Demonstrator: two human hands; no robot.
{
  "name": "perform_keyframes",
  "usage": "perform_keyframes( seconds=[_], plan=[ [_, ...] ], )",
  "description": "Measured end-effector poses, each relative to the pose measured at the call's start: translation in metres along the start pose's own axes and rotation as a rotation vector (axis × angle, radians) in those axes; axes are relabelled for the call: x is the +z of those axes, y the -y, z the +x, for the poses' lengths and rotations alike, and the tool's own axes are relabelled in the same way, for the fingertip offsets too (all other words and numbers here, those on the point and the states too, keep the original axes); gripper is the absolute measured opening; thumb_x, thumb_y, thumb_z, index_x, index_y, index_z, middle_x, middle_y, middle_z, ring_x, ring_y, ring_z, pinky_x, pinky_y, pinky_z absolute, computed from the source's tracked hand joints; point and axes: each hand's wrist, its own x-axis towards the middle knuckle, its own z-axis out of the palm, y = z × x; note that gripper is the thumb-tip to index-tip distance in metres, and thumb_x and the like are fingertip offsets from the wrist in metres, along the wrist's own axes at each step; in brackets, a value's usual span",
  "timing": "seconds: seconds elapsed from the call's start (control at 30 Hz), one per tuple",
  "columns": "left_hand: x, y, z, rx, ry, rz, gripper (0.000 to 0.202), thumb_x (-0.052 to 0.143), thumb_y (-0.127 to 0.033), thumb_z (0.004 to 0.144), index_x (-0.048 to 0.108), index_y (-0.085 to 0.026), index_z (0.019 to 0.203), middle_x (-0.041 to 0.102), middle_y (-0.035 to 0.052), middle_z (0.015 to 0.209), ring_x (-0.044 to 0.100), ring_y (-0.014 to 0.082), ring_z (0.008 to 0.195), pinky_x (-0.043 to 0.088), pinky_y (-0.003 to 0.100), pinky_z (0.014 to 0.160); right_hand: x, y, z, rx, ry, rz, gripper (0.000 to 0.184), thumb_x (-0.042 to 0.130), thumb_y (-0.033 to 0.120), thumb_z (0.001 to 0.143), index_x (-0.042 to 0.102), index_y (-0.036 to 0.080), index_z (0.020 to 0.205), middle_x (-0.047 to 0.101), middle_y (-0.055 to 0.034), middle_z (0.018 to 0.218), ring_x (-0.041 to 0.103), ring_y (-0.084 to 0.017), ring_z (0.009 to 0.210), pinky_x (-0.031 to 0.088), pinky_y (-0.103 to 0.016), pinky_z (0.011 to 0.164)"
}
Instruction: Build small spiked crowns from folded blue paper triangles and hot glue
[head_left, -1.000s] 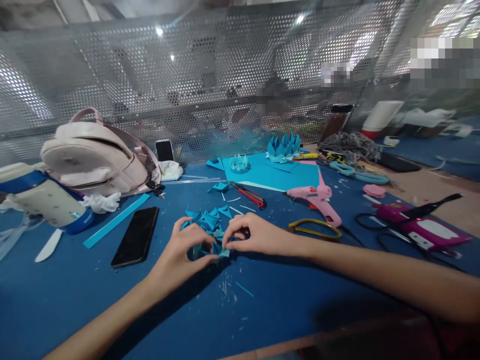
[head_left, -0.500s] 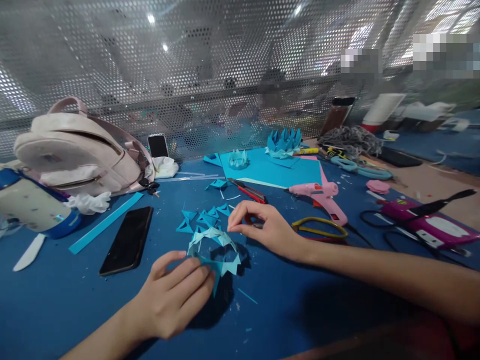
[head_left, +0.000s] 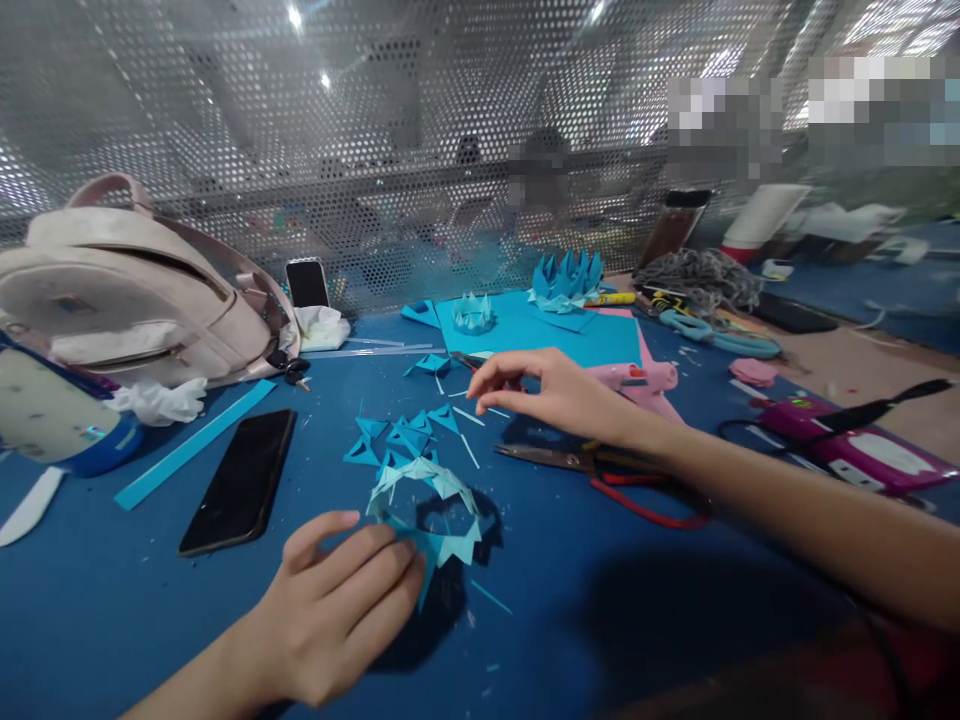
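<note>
Gripping the near left edge of a pale blue paper ring (head_left: 456,546) in the bent fingers of the left hand (head_left: 334,595), with the thumb hidden, just in front of some folded paper pieces (head_left: 409,437), over a blue table (head_left: 525,610). Hovering with the right hand (head_left: 553,396) beyond the scissors (head_left: 544,457), loosely curled with thumb and forefinger apart. Unable to read the tiny patch (head_left: 79,304) on the backpack (head_left: 187,335) or the blurred yellow marker (head_left: 615,298).

Phone (head_left: 240,482) is lying left of paper ring (head_left: 457,545); folded pieces (head_left: 409,437) are sitting behind ring, scissors (head_left: 574,459) are resting right, backpack (head_left: 142,310) is sitting behind phone.
</note>
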Motion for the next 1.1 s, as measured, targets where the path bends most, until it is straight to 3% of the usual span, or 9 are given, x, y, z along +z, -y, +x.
perform_keyframes(
  seconds=[0.17, 0.3, 0.5, 0.63, 0.77, 0.97, 1.1],
  plan=[
    [0.001, 0.0, -0.002, -0.058, -0.009, 0.003, 0.026, 0.048, -0.014, 0.097, 0.072, -0.02, 0.089, 0.077, -0.0033, 0.082, 0.068, 0.0126, 0.082, 0.026, 0.034, 0.108, -0.01, -0.014, 0.001, 0.039, -0.105, -0.185, 0.014, 0.058, 0.024, 0.089, 0.07, 0.018, 0.093, 0.072, -0.0027, 0.087, 0.065, -0.015, 0.077, 0.047, -0.029, 0.069],
    [0.004, -0.001, -0.001, -0.154, -0.062, 0.026, 0.025, 0.05, -0.012, 0.096, 0.071, -0.023, 0.087, 0.076, -0.0051, 0.077, 0.067, 0.0128, 0.077, 0.026, 0.036, 0.108, -0.008, -0.026, 0.0, 0.097, -0.092, -0.209, 0.014, 0.058, 0.024, 0.089, 0.07, 0.018, 0.092, 0.071, -0.0016, 0.081, 0.063, -0.014, 0.067, 0.047, -0.028, 0.065],
    [0.006, 0.002, 0.008, -0.335, -0.106, -0.012, 0.02, 0.058, -0.011, 0.093, 0.068, -0.025, 0.081, 0.073, -0.0061, 0.07, 0.063, 0.0146, 0.071, 0.026, 0.042, 0.105, -0.002, -0.029, -0.002, 0.044, -0.069, -0.195, 0.014, 0.059, 0.025, 0.091, 0.07, 0.018, 0.094, 0.072, -0.0022, 0.086, 0.063, -0.014, 0.075, 0.044, -0.028, 0.069],
    [0.001, 0.009, 0.012, -0.456, -0.052, -0.136, 0.019, 0.059, -0.011, 0.091, 0.067, -0.026, 0.081, 0.072, -0.005, 0.073, 0.062, 0.0156, 0.071, 0.026, 0.044, 0.102, 0.01, -0.023, -0.005, 0.035, 0.129, 0.13, 0.025, 0.051, 0.031, 0.097, 0.067, 0.017, 0.111, 0.072, -0.006, 0.104, 0.065, -0.016, 0.095, 0.047, -0.028, 0.079],
    [-0.002, 0.015, 0.009, -0.438, 0.015, -0.119, 0.021, 0.06, -0.005, 0.086, 0.064, -0.025, 0.086, 0.071, -0.0029, 0.076, 0.063, 0.0179, 0.074, 0.026, 0.046, 0.099, 0.028, -0.015, -0.012, 0.079, 0.372, 0.408, 0.036, 0.049, 0.034, 0.099, 0.059, 0.016, 0.128, 0.068, -0.0096, 0.12, 0.063, -0.015, 0.102, 0.047, -0.028, 0.086],
    [-0.002, 0.016, 0.007, -0.402, 0.02, -0.108, 0.022, 0.06, -0.003, 0.085, 0.062, -0.024, 0.089, 0.071, -0.0012, 0.076, 0.063, 0.0191, 0.072, 0.025, 0.048, 0.096, 0.047, -0.003, -0.019, 0.258, 0.527, 0.592, 0.03, 0.06, 0.036, 0.093, 0.071, 0.016, 0.112, 0.073, -0.008, 0.107, 0.062, -0.01, 0.081, 0.044, -0.02, 0.063],
    [-0.002, 0.015, 0.008, -0.397, 0.017, -0.108, 0.022, 0.059, -0.003, 0.086, 0.062, -0.024, 0.089, 0.071, -0.001, 0.075, 0.063, 0.0192, 0.072, 0.025, 0.049, 0.095, 0.051, -0.001, -0.018, 0.319, 0.444, 0.65, 0.018, 0.071, 0.029, 0.084, 0.077, 0.014, 0.091, 0.075, -0.0049, 0.079, 0.062, -0.009, 0.068, 0.047, -0.019, 0.064]
  ],
)
